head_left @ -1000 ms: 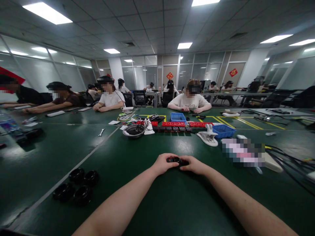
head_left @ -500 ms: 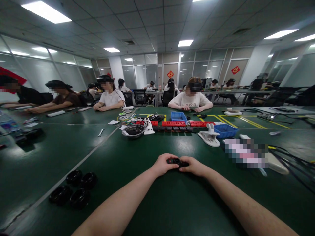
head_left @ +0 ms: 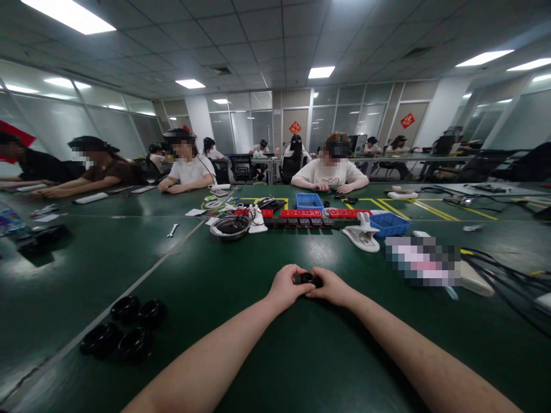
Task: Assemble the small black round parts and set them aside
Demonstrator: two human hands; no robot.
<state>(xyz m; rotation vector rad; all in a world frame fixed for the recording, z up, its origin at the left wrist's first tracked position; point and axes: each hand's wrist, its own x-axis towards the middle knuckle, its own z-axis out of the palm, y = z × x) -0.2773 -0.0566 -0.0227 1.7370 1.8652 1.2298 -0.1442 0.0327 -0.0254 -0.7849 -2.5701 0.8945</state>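
A small black part [head_left: 310, 280] is held between both hands above the green table [head_left: 301, 355], near its middle. The left hand [head_left: 287, 285] is curled closed around the left end of the part, and the right hand [head_left: 332, 287] is pinched closed on its right end; the fingertips of both hands meet over it. The part appears round and dark, with a faint gloss, but most of it is covered by the fingers, so its exact form cannot be told. The work on this piece is judged to be in progress: the part is gripped at both ends and has not been set down. Four black rings [head_left: 118, 331] are grouped on the table to the left, well apart from the hands; they are thick, circular and hollow at the centre, with a shiny moulded surface, and they lie touching or just beside one another. Whether these are finished or waiting cannot be told. The table surface is smooth and reflective, with a pale line running diagonally across it. Farther back, a row of red blocks [head_left: 303, 213], a blue tray [head_left: 390, 224] of rigid plastic, a white clamp [head_left: 364, 235] and a round metal bowl [head_left: 230, 226] are laid out. Other people are seated at the far side, with their hands on the table.
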